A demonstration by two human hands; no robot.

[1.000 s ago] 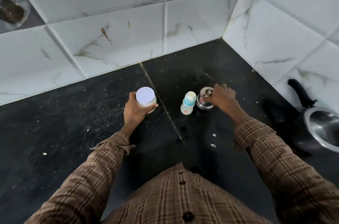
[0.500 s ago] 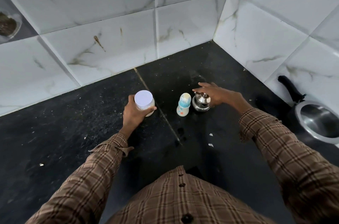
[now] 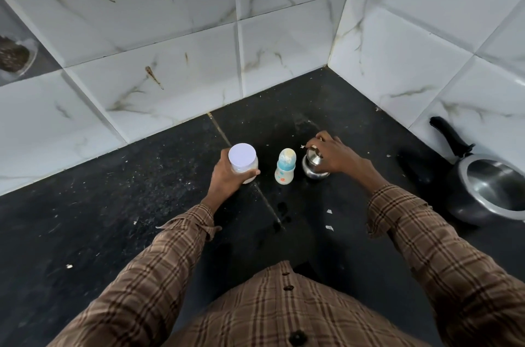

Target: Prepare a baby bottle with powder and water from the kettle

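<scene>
**Three small vessels in a row, a hand on each outer one**

Nearest me are my brown checked shirt sleeves [image 3: 176,250], reaching out over the black speckled stone counter [image 3: 93,204]. My left hand [image 3: 227,179] is wrapped around the side of the white-lidded clear plastic powder jar [image 3: 243,162], thumb and fingers curled round its body; it stands upright on the counter. Just right of it, apart from both hands, stands the small baby bottle with the blue collar and pale teat [image 3: 285,166]. My right hand [image 3: 333,157] lies over the small round steel kettle [image 3: 313,164], fingers curled above its lid; I cannot tell whether they actually grip it. Off to the right sits a black-handled steel pan [image 3: 494,190], cut by the frame edge. Beyond everything rise the white marble-veined wall tiles [image 3: 199,62], meeting in a corner.
</scene>
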